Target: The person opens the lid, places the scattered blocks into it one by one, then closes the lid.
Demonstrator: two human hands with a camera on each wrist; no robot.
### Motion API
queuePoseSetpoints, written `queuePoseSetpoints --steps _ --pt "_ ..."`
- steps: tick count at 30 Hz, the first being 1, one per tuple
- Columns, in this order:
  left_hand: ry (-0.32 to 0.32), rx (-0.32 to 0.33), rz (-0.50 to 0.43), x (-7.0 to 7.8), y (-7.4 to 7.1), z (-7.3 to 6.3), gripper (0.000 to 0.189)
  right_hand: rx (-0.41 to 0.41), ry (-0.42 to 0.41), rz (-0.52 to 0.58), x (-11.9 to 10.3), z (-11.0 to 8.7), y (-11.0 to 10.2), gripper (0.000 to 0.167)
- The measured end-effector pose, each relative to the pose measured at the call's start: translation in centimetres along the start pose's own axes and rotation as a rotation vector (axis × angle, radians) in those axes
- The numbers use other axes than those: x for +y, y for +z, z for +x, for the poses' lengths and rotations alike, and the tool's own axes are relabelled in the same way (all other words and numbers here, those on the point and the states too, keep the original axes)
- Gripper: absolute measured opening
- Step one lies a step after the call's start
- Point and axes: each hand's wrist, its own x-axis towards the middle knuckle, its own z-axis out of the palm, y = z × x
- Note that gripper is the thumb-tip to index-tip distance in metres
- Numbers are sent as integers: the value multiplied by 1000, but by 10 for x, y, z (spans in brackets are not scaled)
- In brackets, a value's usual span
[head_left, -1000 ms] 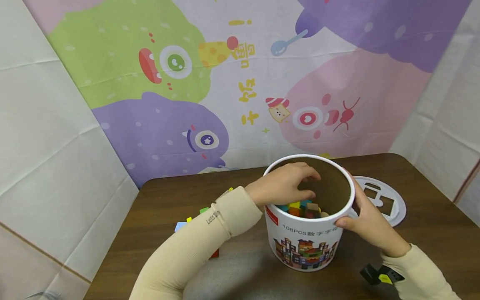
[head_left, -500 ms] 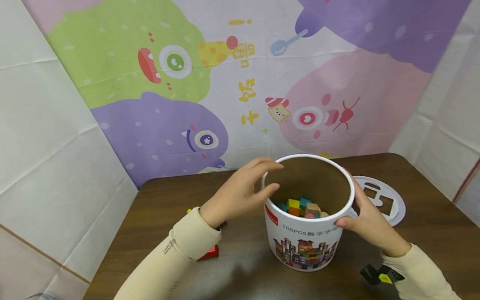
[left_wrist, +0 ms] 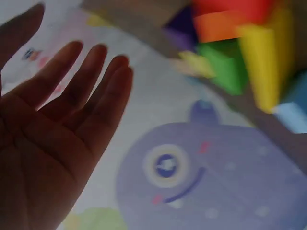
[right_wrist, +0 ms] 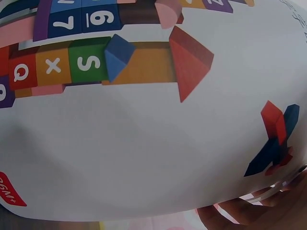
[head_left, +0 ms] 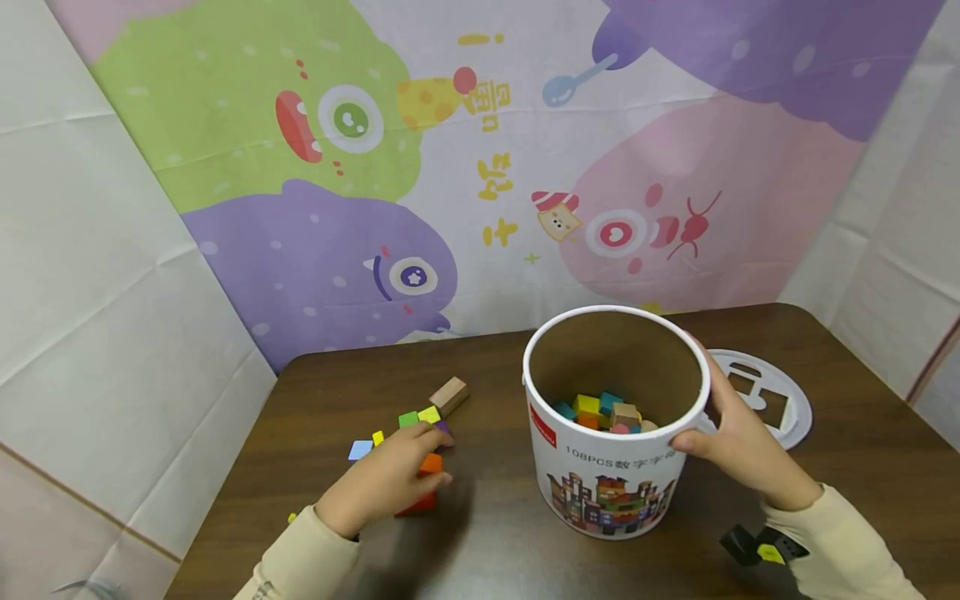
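My left hand (head_left: pixel 386 479) hovers over a cluster of toy blocks on the table's left. In the left wrist view its fingers (left_wrist: pixel 86 72) are extended, with nothing held. Around it lie an orange block (head_left: pixel 431 464), a red block (head_left: pixel 422 503), a green block (head_left: pixel 408 419), a yellow-green block (head_left: pixel 429 414) and a light blue block (head_left: pixel 360 450); the hand covers part of the group. My right hand (head_left: pixel 742 446) grips the right side of a white printed bucket (head_left: pixel 607 500), thumb near the rim in front. Coloured blocks (head_left: pixel 587 406) lie inside the upright bucket.
A plain wooden block (head_left: pixel 450 396) lies behind the cluster. The white lid with cut-out shapes (head_left: pixel 797 421) rests right of the bucket. A cartoon-printed sheet (head_left: pixel 510 167) hangs at the brown table's (head_left: pixel 502 533) back edge. A black strap (head_left: pixel 783 546) hangs by my right wrist.
My left hand has come out of the bucket, moved left past its rim and lowered over the blocks on the table. My right hand has stayed on the bucket.
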Motion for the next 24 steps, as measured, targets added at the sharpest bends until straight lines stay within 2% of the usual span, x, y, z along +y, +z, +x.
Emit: queuePoseSetpoints --steps 2,4,11,14,18,24 --pt "-38 -52 11 -7 8 -9 36 0 -4 3 1 0 0 100" --pt "-54 -60 33 -13 16 -16 34 -1 -11 10 1 1 0 100" --pt "-78 8 128 -24 36 -28 32 0 -13 9 2 1 0 100" --pt "-70 44 179 -26 40 -29 32 2 0 0 1 0 0 100" --pt "-49 57 239 -29 43 -32 33 2 15 -11 0 -1 0 100" --pt "-36 50 248 -31 44 -33 34 2 20 -15 0 -1 0 100"
